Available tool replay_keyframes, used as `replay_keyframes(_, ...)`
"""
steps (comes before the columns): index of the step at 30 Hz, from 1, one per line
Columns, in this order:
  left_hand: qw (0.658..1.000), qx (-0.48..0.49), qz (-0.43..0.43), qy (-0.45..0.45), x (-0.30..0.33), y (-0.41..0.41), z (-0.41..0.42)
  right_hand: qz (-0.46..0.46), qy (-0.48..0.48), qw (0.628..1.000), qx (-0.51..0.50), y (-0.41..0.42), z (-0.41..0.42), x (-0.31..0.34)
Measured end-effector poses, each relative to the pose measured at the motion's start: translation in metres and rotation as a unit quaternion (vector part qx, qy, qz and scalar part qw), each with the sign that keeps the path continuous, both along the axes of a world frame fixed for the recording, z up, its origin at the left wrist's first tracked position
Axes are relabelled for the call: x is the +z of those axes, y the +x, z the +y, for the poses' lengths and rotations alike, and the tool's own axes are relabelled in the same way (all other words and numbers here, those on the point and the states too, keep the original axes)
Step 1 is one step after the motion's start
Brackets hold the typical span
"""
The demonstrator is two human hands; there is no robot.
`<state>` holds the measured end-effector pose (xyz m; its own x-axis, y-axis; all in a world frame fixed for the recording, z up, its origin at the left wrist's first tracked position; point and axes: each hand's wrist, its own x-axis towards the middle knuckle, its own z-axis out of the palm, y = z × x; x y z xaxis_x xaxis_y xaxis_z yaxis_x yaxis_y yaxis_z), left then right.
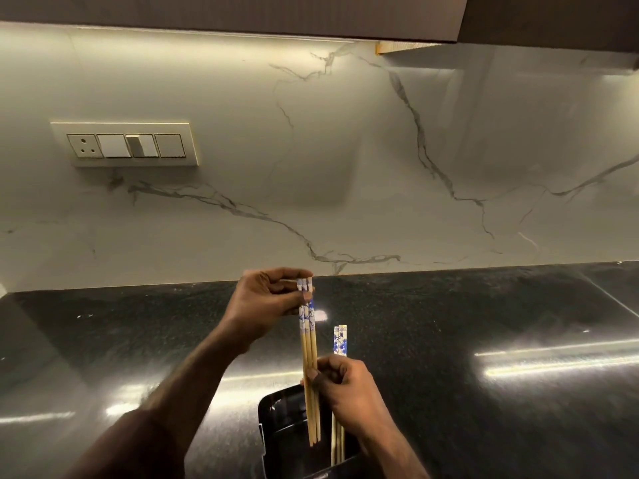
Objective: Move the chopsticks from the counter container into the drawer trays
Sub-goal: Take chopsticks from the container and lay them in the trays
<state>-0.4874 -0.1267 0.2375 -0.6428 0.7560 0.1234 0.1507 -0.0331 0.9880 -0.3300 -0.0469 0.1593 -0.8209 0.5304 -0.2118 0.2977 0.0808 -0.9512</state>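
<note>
A: Three pale bamboo chopsticks with blue-and-white patterned tops (308,344) are standing upright at lower centre of the frame, held at both ends. How is each grip sitting on them?

B: The left hand (268,304) is pinching the patterned tops, thumb and fingers clamped together on them. The right hand (340,385) is closing round the bare shafts lower down, fingers curled tight on the bundle.

A: And the tips?

B: They are hanging just inside the mouth of the black rectangular plastic container (276,409) on the glossy black stone desk (484,305). A second small bundle of matching chopsticks (340,340) is standing in that container, just right of the held ones and partly behind the right hand.

A: Advice for the lift?

B: I would be keeping both grips firm and the sticks parallel, raising them straight up so the tips are clearing the rim without splaying. No drawer is showing anywhere.
</note>
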Motion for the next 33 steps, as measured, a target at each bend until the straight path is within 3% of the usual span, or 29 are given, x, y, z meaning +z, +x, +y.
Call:
replay_keyframes(11, 0.999, 0.0, 0.017, 0.037, 0.031, -0.011, 0.001, 0.011, -0.073, 0.994, 0.077, 0.01, 0.004, 0.009)
replay_keyframes(19, 0.998, 0.016, 0.001, 0.059, 0.036, -0.006, -0.005, 0.027, -0.12, 0.989, 0.078, 0.014, 0.002, 0.013)
replay_keyframes(33, 0.997, -0.027, -0.053, 0.058, 0.042, 0.03, -0.038, 0.027, -0.059, 0.998, 0.021, 0.034, -0.042, 0.043)
